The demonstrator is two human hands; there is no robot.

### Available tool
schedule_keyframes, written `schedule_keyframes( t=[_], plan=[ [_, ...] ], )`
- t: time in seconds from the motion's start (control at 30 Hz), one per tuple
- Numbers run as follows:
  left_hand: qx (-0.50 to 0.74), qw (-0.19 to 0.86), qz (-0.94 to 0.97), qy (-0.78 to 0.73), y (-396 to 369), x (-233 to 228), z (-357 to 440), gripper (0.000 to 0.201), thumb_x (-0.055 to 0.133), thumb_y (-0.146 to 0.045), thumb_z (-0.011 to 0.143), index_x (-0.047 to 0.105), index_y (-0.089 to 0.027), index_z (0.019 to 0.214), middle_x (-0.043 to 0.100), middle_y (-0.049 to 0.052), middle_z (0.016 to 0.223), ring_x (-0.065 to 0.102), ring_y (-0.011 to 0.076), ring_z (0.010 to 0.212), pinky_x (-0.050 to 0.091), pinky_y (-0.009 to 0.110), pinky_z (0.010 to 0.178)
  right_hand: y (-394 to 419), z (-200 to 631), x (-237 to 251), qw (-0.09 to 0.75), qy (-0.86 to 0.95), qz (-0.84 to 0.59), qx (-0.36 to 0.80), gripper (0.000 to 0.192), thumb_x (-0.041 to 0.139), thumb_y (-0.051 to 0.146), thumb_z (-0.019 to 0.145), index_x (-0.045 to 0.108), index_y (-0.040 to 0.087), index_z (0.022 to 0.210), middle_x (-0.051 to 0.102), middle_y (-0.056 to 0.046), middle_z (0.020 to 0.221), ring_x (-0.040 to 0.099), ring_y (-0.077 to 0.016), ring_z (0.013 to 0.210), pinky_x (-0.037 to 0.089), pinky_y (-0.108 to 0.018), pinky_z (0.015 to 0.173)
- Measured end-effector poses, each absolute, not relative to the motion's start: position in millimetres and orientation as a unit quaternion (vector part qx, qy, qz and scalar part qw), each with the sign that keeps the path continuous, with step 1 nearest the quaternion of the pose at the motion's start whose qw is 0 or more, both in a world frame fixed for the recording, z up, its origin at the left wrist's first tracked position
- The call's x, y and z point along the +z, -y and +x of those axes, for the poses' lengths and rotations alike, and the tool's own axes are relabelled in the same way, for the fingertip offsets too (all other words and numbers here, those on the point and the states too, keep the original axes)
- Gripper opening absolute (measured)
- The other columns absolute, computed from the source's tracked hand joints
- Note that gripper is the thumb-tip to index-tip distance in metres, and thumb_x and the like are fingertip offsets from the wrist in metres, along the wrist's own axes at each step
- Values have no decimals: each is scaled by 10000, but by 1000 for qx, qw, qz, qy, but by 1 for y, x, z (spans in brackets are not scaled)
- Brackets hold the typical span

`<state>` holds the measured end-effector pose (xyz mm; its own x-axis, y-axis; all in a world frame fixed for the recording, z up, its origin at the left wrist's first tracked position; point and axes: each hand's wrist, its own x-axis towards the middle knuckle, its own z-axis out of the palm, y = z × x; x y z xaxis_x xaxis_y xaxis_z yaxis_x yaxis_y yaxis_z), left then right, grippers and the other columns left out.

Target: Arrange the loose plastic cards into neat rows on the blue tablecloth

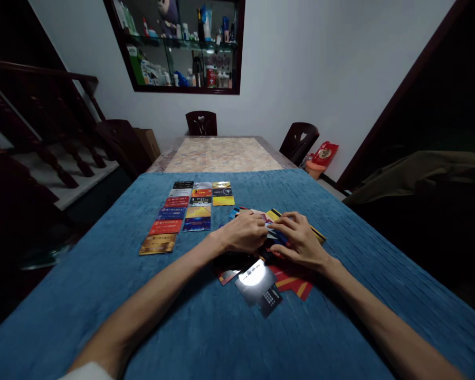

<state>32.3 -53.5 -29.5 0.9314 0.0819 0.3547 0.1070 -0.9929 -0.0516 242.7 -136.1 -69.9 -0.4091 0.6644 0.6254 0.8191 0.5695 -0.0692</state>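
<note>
A loose pile of plastic cards (261,279) lies on the blue cloth (182,327) in front of me. Both hands rest on top of it. My left hand (243,232) and my right hand (298,237) meet over a blue card (275,232), fingers pinching at it from both sides. To the left, several cards lie in three neat columns (188,211), face up and apart from the pile. A shiny silver card (255,279) and a dark card (269,301) stick out at the pile's near edge.
Beyond the blue cloth the table shows a bare patterned top (221,153). Dark chairs (201,123) stand at the far end and far right (298,140). A wall cabinet (182,45) holds bottles. Stairs (43,148) rise on the left.
</note>
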Motion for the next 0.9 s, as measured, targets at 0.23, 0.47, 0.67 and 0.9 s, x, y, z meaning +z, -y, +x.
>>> schedule_keyframes(
  t=[0.23, 0.47, 0.67, 0.9],
  plan=[
    [-228, 2, -973, 24, 55, -31, 35, 167, 503, -168, 945, 665, -178, 984, 709, 93, 1013, 631, 210, 1045, 483, 390, 932, 132, 238, -76, 328, 806, -453, -192, 212, 541, 162, 919, 708, 260, 1006, 706, -49, 904, 524, -241, 939, 401, -419, 833],
    [-292, -122, -944, 93, 43, -30, 25, 284, 567, -209, 908, 626, -133, 1175, 697, 114, 1039, 635, 211, 984, 517, 373, 895, 137, 243, -70, 420, 741, -511, -119, 190, 549, 139, 861, 677, 239, 960, 709, -38, 883, 568, -245, 922, 426, -415, 824],
    [-287, -197, -926, 143, 34, -39, 23, 379, 556, -92, 815, 634, -137, 1183, 705, 97, 1091, 640, 198, 1002, 521, 380, 926, 136, 240, -70, 494, 685, -536, -24, 108, 582, 241, 867, 687, 236, 891, 683, -50, 857, 619, -231, 843, 497, -374, 758],
    [-299, -291, -893, 171, 37, -45, 30, 319, 551, -69, 787, 677, -143, 1072, 744, 50, 1030, 680, 154, 905, 540, 293, 845, 133, 240, -78, 497, 667, -555, 11, 109, 601, 291, 856, 694, 233, 856, 680, -55, 881, 649, -222, 799, 516, -360, 728]
  ],
)
